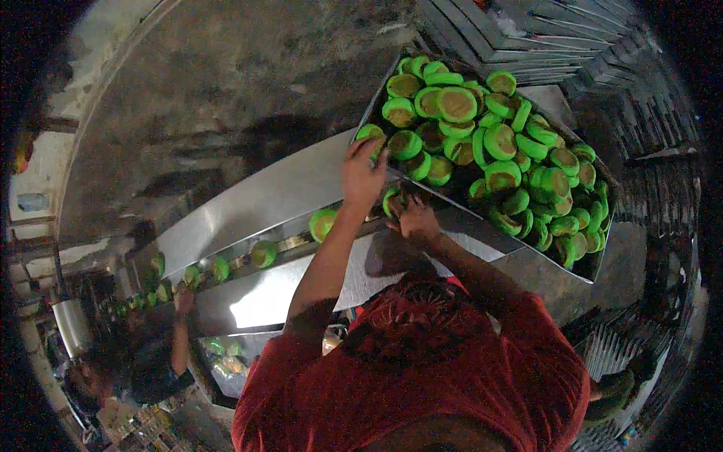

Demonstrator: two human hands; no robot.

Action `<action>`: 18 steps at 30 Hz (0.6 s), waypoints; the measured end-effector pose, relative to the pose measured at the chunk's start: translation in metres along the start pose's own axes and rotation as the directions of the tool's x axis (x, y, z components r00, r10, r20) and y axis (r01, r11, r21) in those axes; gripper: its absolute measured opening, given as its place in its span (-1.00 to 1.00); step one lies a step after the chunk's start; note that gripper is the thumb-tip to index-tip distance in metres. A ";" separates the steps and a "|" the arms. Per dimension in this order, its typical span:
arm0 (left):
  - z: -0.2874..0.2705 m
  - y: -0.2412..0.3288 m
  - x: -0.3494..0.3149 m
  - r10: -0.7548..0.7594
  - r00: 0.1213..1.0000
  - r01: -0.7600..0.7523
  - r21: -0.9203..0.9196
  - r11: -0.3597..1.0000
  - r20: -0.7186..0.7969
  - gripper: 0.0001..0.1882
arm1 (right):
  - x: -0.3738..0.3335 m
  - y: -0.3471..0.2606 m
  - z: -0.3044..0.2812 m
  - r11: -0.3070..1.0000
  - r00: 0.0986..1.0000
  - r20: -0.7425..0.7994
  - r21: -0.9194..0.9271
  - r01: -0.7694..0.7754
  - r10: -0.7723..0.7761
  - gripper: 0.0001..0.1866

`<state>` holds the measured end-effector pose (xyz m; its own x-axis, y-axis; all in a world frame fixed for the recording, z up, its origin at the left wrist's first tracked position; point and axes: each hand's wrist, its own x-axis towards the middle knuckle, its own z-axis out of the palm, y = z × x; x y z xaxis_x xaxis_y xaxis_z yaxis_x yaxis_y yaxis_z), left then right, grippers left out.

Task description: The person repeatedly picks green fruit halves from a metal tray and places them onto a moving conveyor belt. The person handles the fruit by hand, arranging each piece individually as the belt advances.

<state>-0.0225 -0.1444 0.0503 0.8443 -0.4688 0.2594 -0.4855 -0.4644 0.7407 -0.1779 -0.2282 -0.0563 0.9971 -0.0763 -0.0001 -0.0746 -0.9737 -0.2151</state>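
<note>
A dark metal tray point(384, 83) holds a heap of round green buns point(457, 104) with brown flat faces. At the tray's near left corner, the fingers of my left hand point(364, 177) are closed around a green bun point(370, 132). My right hand point(418, 220) is lower, over the end of the conveyor channel beside the tray. Its fingers are curled against another green bun point(390, 202), partly hidden by them. Further left along the channel point(290, 242) sits a bun point(322, 224), with several more spaced out beyond it.
Smooth metal panels point(248, 192) flank the channel on both sides. Far left, a co-worker's hand point(183, 300) reaches to the line of buns. A bin point(218, 392) with wrapped items stands below the near panel. Stacked dark metal racks or trays point(557, 38) lie beyond the tray.
</note>
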 end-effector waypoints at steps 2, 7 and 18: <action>0.027 -0.008 0.028 0.185 0.982 -0.190 0.217 0.957 0.040 -0.48 | 0.001 -0.003 -0.040 0.989 0.990 -0.083 0.079 0.122 -0.115 -0.51; 0.049 -0.033 0.066 0.032 0.843 -0.273 0.377 0.885 0.537 -0.30 | 0.034 0.041 -0.117 0.925 0.892 -0.315 0.305 -0.228 0.324 -0.82; -0.018 -0.036 -0.033 -0.189 0.979 0.147 -0.379 0.914 -0.076 -0.60 | 0.108 0.053 -0.031 0.956 0.879 -0.405 0.247 -0.161 0.252 -0.45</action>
<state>-0.0286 -0.0991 0.0261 0.9355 -0.3145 0.1610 -0.2336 -0.2086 0.9497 -0.0750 -0.2948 -0.0374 0.8509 -0.3995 0.3412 -0.2274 -0.8655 -0.4463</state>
